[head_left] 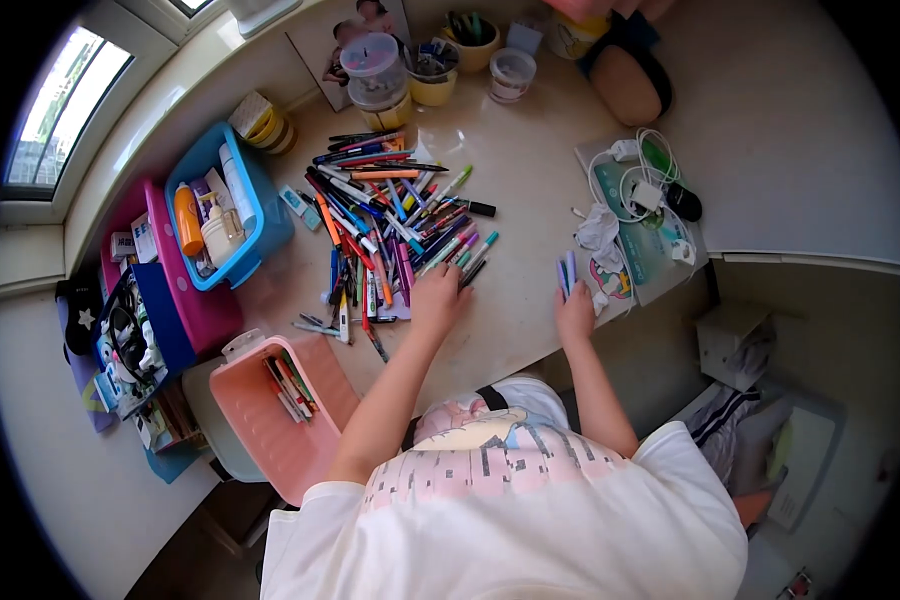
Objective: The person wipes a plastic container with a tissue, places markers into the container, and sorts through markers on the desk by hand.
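Observation:
A large heap of pens and markers (390, 210) in many colours lies loose on the desk. My left hand (438, 300) is at the heap's near edge, back up, its fingers curled down among the markers. What those fingers grip is hidden; a dark pen (476, 271) lies close beside them. Away to the right, my right hand (575, 315) is closed around light blue and violet pens (566, 272), which stick up from the fist near the desk's front edge.
A pink bin (245, 415) at lower left holds several pens. Behind it stand a blue basket (260, 240) of bottles and a magenta box (205, 325). White cables (630, 185) and crumpled tissue (598, 232) lie right. Tubs (375, 75) line the back.

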### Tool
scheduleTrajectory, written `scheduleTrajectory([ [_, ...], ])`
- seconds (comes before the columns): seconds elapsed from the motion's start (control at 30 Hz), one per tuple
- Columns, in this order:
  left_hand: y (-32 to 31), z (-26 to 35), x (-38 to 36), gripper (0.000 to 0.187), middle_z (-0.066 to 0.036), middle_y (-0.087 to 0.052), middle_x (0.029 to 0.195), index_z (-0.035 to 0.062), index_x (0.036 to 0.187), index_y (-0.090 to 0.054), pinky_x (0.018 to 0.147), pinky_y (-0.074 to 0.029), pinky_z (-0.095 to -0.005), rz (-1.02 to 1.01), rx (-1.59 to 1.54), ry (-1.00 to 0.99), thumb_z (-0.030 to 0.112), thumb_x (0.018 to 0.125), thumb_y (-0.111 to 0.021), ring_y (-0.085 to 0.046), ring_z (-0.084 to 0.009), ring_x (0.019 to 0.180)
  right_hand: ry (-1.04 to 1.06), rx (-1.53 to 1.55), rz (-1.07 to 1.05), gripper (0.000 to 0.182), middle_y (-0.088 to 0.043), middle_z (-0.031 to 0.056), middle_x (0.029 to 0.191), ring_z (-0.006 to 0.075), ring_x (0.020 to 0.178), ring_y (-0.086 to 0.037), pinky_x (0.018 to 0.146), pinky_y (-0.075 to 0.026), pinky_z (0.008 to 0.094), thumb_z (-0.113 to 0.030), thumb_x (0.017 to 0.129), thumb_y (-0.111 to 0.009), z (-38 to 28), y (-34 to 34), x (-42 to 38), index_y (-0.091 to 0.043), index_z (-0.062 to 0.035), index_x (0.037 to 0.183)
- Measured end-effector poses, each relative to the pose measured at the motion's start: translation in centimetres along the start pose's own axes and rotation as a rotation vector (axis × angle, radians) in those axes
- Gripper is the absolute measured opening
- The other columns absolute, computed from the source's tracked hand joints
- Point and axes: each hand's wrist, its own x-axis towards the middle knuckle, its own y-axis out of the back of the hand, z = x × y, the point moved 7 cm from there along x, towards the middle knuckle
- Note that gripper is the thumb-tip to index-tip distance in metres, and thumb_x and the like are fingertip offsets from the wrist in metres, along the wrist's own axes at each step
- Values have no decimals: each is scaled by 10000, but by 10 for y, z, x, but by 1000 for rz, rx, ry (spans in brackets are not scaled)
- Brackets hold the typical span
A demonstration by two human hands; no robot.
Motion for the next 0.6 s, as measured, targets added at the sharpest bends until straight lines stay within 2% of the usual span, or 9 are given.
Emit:
scheduleTrajectory([
  [0.13, -17, -2, 5, 243, -104, -626, 856, 70, 872, -638, 696, -501, -443, -14, 135, -45, 231, 731, -753, -629, -314, 812, -28, 48, -129, 311, -640, 226, 899, 421, 832, -645, 738, -521, 496, -229, 838, -649, -28, -9, -4, -559, 18, 1004],
  [0.2, -21, 2, 3, 215, -106, -629, 859, 64, 851, -634, 703, -507, -438, 27, 225, -88, 218, 731, -723, -628, -304, 827, -28, 344, -208, 315, -682, 191, 862, 359, 774, -677, 675, -548, 450, -226, 841, -677, -52, -26, -19, -529, -9, 1014],
  [0.27, -25, 8, -1, 189, -108, -632, 863, 57, 831, -630, 710, -513, -432, 68, 314, -127, 205, 731, -694, -626, -294, 842, -236, 899, -408, 342, -666, 121, 847, 217, 739, -671, 622, -538, 360, -204, 854, -704, -74, -47, -38, -509, -18, 1065],
  [0.33, -23, 12, -5, 177, -122, -650, 855, 55, 840, -649, 705, -517, -427, 84, 255, -102, 195, 735, -675, -629, -295, 829, -297, 1018, -495, 355, -651, 94, 860, 169, 728, -643, 609, -524, 331, -198, 863, -711, -90, -60, -45, -502, -24, 1091],
  [0.37, -25, 4, -8, 179, -129, -663, 847, 44, 854, -661, 707, -522, -427, 20, 65, 32, 195, 762, -684, -638, -309, 815, -362, 1135, -579, 370, -635, 68, 874, 122, 717, -614, 595, -510, 302, -192, 871, -718, -98, -68, -50, -495, -29, 1117],
  [0.4, -21, 8, -8, 179, -129, -663, 847, 44, 854, -661, 707, -522, -427, 23, 66, 35, 195, 762, -684, -638, -309, 815, -359, 1135, -582, 370, -635, 68, 874, 122, 717, -614, 595, -510, 302, -192, 871, -718, -102, -73, -51, -495, -29, 1117],
  [0.47, -21, 11, -9, 198, -131, -662, 833, 30, 864, -665, 715, -526, -431, -54, -264, 85, 211, 792, -703, -647, -326, 809, -163, 1053, -408, 361, -614, 74, 896, 134, 689, -588, 586, -495, 297, -210, 884, -710, -108, -65, -46, -504, -39, 1125],
  [0.53, -21, 11, -11, 255, -128, -664, 832, 21, 907, -658, 727, -527, -432, -62, -339, 95, 241, 803, -732, -648, -335, 800, -147, 917, -307, 345, -596, 67, 864, 148, 705, -583, 616, -494, 294, -207, 885, -694, -103, -54, -31, -500, -52, 1125],
  [0.6, -5, 8, -5, 271, -128, -658, 881, 25, 968, -653, 749, -522, -428, 94, -287, 115, 237, 814, -721, -638, -336, 851, -454, 1004, -406, 341, -594, 79, 862, 179, 738, -609, 637, -518, 313, -173, 900, -649, -82, -54, -20, -488, -44, 1172],
])
